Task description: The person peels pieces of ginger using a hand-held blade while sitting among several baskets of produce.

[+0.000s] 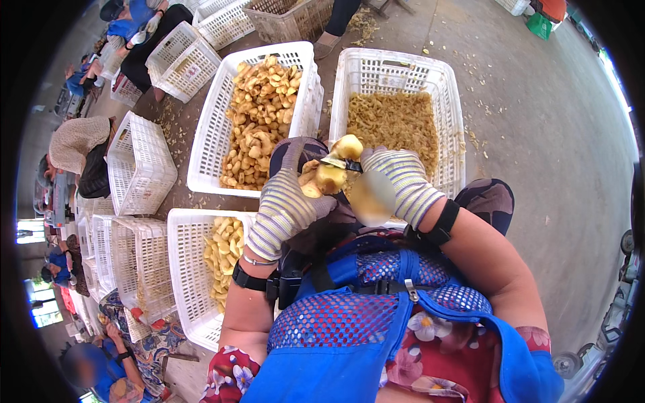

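Observation:
My left hand, in a striped knit glove, is closed round a knobbly ginger root above my lap. Some of the root's lobes show pale yellow flesh, while others keep brown skin. My right hand, gloved alike, grips a small peeler with a dark body, its blade end against the ginger. Beyond the left hand stands a white crate of unpeeled ginger. Past the right hand is a white crate holding brownish peelings. Peeled yellow ginger lies in a crate by my left forearm.
Stacked white crates stand at the left, with more crates at the far left. Several people in blue sit working there. A brown crate is at the back beside a person's shoe. Peel scraps litter the concrete floor.

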Motion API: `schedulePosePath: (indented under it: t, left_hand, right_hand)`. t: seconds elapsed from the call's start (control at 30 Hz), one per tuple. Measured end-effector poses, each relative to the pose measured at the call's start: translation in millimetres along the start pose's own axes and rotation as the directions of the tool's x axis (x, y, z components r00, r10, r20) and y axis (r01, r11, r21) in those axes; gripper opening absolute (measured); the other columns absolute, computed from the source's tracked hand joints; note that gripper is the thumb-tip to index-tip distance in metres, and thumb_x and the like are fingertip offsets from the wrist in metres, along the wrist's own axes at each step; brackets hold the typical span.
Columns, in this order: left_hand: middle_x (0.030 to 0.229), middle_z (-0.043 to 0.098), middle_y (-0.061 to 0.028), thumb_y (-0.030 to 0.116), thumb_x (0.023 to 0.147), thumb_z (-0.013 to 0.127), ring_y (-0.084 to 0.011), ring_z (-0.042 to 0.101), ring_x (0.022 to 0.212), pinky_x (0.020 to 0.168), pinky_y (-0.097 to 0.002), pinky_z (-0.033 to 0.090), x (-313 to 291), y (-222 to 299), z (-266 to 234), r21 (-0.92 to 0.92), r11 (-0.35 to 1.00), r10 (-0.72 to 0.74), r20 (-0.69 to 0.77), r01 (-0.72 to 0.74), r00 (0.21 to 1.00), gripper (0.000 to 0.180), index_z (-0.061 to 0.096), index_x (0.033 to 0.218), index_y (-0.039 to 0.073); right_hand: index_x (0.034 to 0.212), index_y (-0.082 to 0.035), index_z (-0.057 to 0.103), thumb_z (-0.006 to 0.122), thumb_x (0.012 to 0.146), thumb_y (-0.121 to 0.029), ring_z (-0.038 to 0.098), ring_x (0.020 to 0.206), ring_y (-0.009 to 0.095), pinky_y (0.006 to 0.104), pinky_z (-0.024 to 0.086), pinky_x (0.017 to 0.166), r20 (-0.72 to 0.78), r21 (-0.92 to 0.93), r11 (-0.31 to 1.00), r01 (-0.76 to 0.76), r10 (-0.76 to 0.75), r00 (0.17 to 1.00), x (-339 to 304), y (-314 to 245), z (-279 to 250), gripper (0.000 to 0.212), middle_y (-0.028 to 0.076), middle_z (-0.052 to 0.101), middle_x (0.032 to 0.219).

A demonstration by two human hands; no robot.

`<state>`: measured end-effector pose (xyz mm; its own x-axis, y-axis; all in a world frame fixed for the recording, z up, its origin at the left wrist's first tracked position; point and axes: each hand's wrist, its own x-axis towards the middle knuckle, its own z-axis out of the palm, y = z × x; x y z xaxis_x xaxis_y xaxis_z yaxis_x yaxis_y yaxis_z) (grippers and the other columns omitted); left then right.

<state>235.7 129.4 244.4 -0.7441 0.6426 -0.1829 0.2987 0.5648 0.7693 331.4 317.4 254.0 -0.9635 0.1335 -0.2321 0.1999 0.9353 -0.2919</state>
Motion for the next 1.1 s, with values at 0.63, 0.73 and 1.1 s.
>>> schedulePosePath:
  t: [0.63, 0.73, 1.1]
  left_hand:
    - [0.101, 0.065, -0.0094, 0.015, 0.069, 0.070, -0.0133, 0.061, 0.078, 0.066, -0.0228, 0.048, -9, -26, -17, -0.713, 0.685, -0.123, 0.089, 0.150, 0.988, 0.091, 0.037, 0.153, 0.011]
    - [0.099, 0.065, -0.0099, 0.017, 0.070, 0.068, -0.0120, 0.059, 0.074, 0.062, -0.0204, 0.046, -10, -22, -16, -0.744, 0.643, -0.161, 0.099, 0.181, 0.982, 0.087, 0.039, 0.152, 0.012]
    - [0.110, 0.066, -0.0107, 0.002, 0.065, 0.067, -0.0142, 0.063, 0.085, 0.065, -0.0221, 0.051, -1, -29, -13, -0.743, 0.655, -0.121, 0.071, 0.133, 0.990, 0.092, 0.040, 0.152, 0.012]
  right_hand:
    - [0.093, -0.002, 0.062, 0.062, 0.089, -0.029, 0.067, 0.076, 0.041, 0.0517, 0.052, 0.065, -0.302, 0.156, 0.971, 0.182, -0.128, 0.945, -22, 9, 14, 0.027, 0.024, 0.065, 0.083]
    - [0.098, -0.003, 0.060, 0.061, 0.090, -0.028, 0.067, 0.076, 0.041, 0.0514, 0.051, 0.063, -0.286, 0.056, 0.983, 0.174, -0.151, 0.946, -19, 6, 15, 0.027, 0.024, 0.065, 0.087]
    - [0.099, -0.005, 0.062, 0.060, 0.089, -0.023, 0.069, 0.076, 0.037, 0.0495, 0.054, 0.064, -0.157, -0.038, 0.996, 0.080, -0.085, 0.984, 2, 1, 11, 0.021, 0.021, 0.067, 0.087]
